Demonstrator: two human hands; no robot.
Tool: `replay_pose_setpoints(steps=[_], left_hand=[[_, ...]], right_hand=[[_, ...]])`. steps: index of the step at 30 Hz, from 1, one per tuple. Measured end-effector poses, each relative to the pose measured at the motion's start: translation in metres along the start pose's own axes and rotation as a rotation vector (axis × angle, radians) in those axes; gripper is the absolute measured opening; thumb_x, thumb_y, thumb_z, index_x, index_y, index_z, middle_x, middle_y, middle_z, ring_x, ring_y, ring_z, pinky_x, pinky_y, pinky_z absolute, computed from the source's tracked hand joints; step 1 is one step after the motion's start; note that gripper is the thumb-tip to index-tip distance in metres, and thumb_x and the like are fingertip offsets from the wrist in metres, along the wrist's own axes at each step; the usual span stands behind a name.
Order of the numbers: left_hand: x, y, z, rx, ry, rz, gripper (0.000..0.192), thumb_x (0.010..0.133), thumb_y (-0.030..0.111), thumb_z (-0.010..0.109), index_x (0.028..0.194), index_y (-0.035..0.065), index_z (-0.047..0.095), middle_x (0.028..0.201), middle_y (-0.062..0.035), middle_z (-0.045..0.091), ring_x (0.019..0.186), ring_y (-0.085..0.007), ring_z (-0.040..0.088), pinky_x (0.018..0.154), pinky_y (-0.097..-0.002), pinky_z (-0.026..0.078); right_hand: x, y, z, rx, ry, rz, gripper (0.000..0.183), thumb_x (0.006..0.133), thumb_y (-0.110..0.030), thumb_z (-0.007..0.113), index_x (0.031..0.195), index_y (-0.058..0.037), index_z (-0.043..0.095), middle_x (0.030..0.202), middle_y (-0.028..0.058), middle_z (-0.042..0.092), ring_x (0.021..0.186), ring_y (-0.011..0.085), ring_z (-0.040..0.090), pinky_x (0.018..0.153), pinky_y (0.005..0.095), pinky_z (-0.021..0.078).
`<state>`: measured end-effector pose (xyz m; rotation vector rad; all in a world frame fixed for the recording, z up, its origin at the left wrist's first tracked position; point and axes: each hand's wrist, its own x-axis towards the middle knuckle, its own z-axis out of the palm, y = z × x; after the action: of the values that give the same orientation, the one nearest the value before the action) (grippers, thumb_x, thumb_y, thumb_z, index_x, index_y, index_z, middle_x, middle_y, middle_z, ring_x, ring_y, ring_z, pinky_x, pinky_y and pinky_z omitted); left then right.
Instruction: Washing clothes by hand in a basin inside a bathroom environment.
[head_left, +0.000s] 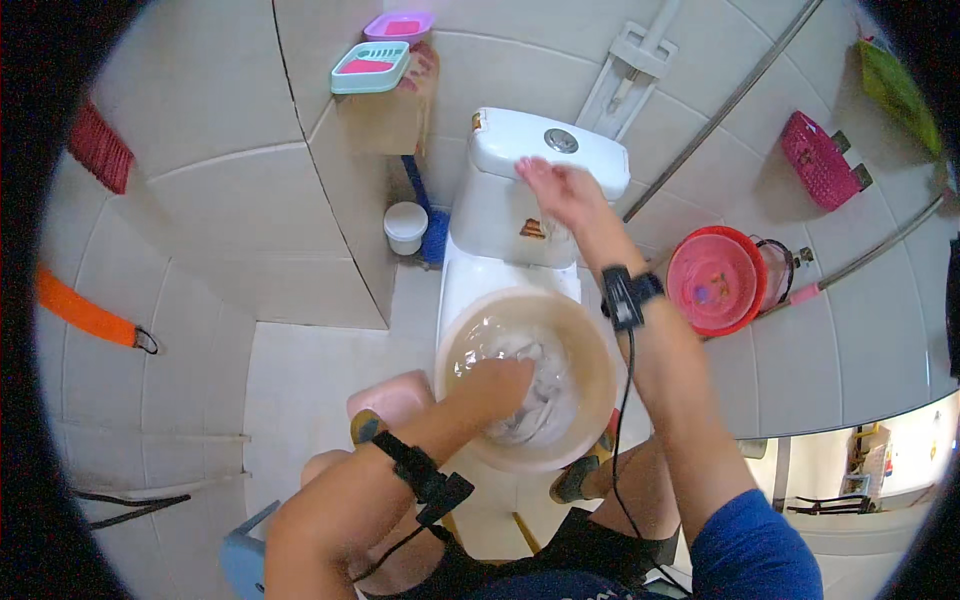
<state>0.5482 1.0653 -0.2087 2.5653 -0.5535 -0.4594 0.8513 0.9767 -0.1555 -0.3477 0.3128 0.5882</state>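
Observation:
A round beige plastic basin (600, 360) rests on the toilet in front of me, partly filled with water. White wet cloth (544, 409) lies in the water. My left hand (502, 382) reaches down into the basin against the cloth; its fingers are hidden, so whether it grips cannot be told. Above the far side of the basin, in front of the toilet tank (495, 199), my right hand (562, 191) is raised, slightly blurred, with nothing visible in it. Black straps with cables circle both forearms.
A pink plastic object (394, 397) stands left of the basin. Behind it are a white tub (406, 227) and a blue brush (435, 236). Soap dishes (371, 69) sit on a corner ledge. Red and pink basins (712, 281) hang on the right, below a pink basket (821, 161).

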Motion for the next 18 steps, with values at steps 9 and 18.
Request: replay_pose_setpoints(steps=[9,18], left_hand=[[0.003,0.007,-0.012,-0.024,-0.007,-0.043,0.021,0.090,0.012,0.053,0.105,-0.0016,0.061,0.099,-0.0232,0.068,0.089,-0.0401,0.070,0.077,-0.0531,0.056],[0.006,0.010,-0.004,0.027,-0.058,-0.064,0.022,0.090,0.011,0.052,0.106,-0.0010,0.060,0.102,-0.0258,0.067,0.101,-0.0405,0.067,0.087,-0.0523,0.054]], right_hand=[[0.039,0.034,0.012,-2.705,0.016,-1.234,0.077,0.094,-0.054,0.049,0.139,0.0079,0.043,0.148,0.0281,0.038,0.137,0.0426,0.038,0.112,0.0538,0.0315],[0.092,0.012,0.049,-2.766,-0.215,-0.951,0.088,0.094,-0.066,0.039,0.144,0.0057,0.038,0.152,0.0255,0.036,0.142,0.0376,0.034,0.115,0.0528,0.0277]])
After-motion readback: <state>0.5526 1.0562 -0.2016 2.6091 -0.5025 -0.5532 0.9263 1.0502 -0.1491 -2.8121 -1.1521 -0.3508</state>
